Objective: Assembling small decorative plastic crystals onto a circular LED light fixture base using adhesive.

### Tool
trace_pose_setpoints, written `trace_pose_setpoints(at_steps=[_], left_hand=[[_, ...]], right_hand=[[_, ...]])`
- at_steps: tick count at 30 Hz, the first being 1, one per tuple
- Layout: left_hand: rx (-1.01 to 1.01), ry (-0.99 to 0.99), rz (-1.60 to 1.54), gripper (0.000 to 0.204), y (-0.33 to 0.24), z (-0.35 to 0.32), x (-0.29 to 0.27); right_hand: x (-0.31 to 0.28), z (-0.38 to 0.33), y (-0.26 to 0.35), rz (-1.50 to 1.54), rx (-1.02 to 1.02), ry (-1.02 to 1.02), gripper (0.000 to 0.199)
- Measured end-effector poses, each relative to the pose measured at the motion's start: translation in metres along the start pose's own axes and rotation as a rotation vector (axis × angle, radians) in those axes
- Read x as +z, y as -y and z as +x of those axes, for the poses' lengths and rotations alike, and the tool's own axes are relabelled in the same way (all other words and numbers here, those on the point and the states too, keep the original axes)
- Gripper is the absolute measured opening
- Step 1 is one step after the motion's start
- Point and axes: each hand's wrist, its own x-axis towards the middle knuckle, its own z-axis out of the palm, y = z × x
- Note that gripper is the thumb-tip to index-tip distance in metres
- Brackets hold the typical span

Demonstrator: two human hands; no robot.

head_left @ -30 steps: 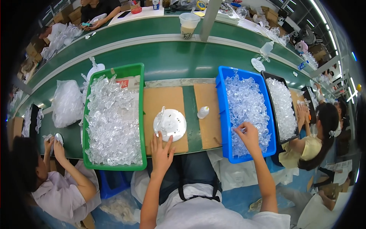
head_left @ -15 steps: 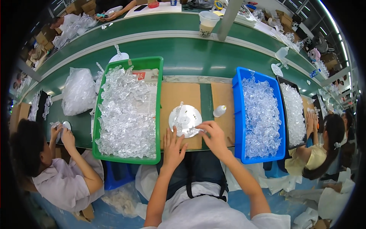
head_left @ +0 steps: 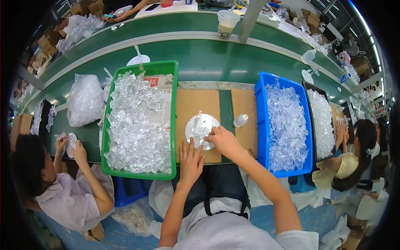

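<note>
A round white disc (head_left: 211, 120) lies on a brown cardboard sheet (head_left: 198, 98) in front of me, with clear plastic pieces and small dark bits on it. My left hand (head_left: 191, 163) rests flat at the disc's lower left edge, fingers spread and empty. Over the disc's right half, my right hand (head_left: 225, 142) has its fingertips pinched on a small clear plastic piece (head_left: 205, 143), partly hidden by the fingers. Another clear plastic piece (head_left: 194, 129) lies along the disc's left side. To the right stands a small white squeeze bottle (head_left: 241, 121).
On the left, a green tray (head_left: 175, 104) holds clear plastic parts and newspaper. A blue tray (head_left: 261, 125) and a black tray (head_left: 329, 156) of similar parts stand on the right. A drink cup (head_left: 227, 25) sits on the far ledge. Co-workers sit at both sides.
My right hand has moved left and inward over the disc, its fingers closer together. My left hand has stayed in place. The co-worker on the left has shifted a white disc.
</note>
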Motion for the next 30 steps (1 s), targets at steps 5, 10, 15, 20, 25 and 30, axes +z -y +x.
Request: trace_pose_setpoints(at_steps=[5, 10, 15, 20, 25, 30], left_hand=[[-0.072, -0.077, 0.140, 0.037, -0.019, 0.010, 0.014], [-0.118, -0.275, 0.272, 0.037, -0.010, 0.010, 0.029], [-0.138, -0.287, 0.271, 0.033, -0.017, 0.013, 0.027], [-0.158, -0.287, 0.231, 0.031, -0.020, 0.017, 0.026], [-0.196, -0.263, 0.217, 0.031, -0.019, 0.016, 0.024], [-0.196, -0.268, 0.202, 0.030, -0.024, 0.020, 0.020]], right_hand=[[-0.004, -0.003, -0.005, 0.009, -0.022, 0.026, 0.023], [-0.004, -0.027, 0.000, 0.337, 0.174, -0.467, 0.032], [0.006, -0.027, -0.031, -0.010, 0.553, -0.960, 0.053], [0.019, -0.031, -0.051, 0.544, 0.624, -0.810, 0.051], [0.002, -0.088, 0.007, 0.269, 0.417, -0.479, 0.033], [0.011, -0.093, 0.022, 0.261, 0.445, -0.324, 0.036]])
